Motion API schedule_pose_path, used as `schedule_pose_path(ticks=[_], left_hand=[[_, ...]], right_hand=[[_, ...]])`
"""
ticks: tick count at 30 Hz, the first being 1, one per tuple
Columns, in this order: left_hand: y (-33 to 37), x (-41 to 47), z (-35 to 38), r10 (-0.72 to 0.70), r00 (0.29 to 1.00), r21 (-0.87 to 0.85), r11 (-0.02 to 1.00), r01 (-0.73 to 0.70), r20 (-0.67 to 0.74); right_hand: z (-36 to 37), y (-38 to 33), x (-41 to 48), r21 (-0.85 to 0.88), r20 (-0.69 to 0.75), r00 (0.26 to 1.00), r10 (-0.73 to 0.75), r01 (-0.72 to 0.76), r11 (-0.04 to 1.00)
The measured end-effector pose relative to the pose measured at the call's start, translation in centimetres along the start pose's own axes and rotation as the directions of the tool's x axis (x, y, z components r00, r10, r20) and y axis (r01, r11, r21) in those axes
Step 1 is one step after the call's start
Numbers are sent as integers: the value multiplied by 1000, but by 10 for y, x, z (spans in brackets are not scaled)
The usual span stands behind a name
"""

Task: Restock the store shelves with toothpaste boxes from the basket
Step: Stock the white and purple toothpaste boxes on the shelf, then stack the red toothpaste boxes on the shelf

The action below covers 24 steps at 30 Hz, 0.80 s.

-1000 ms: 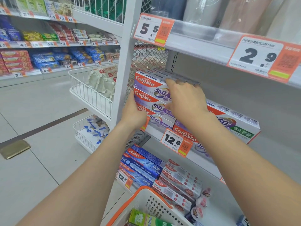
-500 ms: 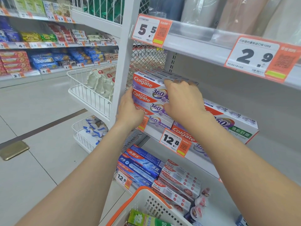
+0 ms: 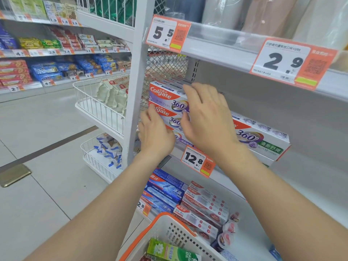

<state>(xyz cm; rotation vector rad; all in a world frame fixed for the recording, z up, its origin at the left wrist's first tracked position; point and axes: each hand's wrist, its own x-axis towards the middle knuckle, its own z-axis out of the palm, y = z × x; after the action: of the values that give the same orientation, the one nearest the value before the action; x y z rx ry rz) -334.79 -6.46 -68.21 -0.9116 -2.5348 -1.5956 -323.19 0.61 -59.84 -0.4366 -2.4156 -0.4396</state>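
A stack of three Colgate 360 toothpaste boxes lies at the left end of the middle shelf. My left hand presses its fingers against the stack's left front corner, over the lower boxes. My right hand lies with spread, fairly straight fingers on the front and top of the upper boxes. A further Colgate 360 box lies to the right on the same shelf. The white basket with an orange rim sits at the bottom of the view, with a green toothpaste box in it.
A 12.8 price tag hangs below the stack. The lower shelf holds blue boxes and red-and-white Colgate boxes. The white upright post and wire bins stand left of the stack. Bare shelf space lies behind the right box.
My right hand's fingers have straightened and spread over the top boxes. My left hand stays at the stack's left end with only a small shift.
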Motion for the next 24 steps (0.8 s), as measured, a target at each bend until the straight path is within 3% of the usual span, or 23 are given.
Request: schedule_pose_path(ticks=[2, 4, 5, 7, 9, 11, 13, 18, 24], left_hand=[[9, -16, -1, 62, 998, 78, 995, -62, 7], [14, -32, -2, 148, 963, 151, 971, -185, 227], [17, -42, -3, 160, 903, 178, 952, -247, 399], [22, -67, -1, 116, 683, 213, 901, -379, 722], [29, -98, 6, 57, 446, 204, 833, -515, 893], [34, -128, 17, -19, 305, 210, 764, -611, 952], [35, -160, 30, -95, 227, 226, 709, -668, 969], [22, -240, 62, -186, 123, 213, 614, -760, 975], [-5, -323, 90, -230, -20, 120, 580, -806, 973]], right_hand=[[-12, 0, -30, 57, -92, 995, -41, 46, 997], [-20, 2, -72, 116, -31, 999, -31, 34, 993], [-24, 5, -94, 146, 36, 999, -13, 8, 989], [-34, 13, -138, 196, 230, 972, 42, -89, 977], [-47, 21, -178, 176, 487, 868, 101, -211, 962], [-53, 31, -221, 145, 680, 720, 136, -314, 938], [-54, 39, -265, 121, 778, 612, 143, -368, 922], [-51, 47, -364, 70, 937, 347, 45, -310, 948], [-40, 35, -451, 114, 986, 149, -79, -243, 963]])
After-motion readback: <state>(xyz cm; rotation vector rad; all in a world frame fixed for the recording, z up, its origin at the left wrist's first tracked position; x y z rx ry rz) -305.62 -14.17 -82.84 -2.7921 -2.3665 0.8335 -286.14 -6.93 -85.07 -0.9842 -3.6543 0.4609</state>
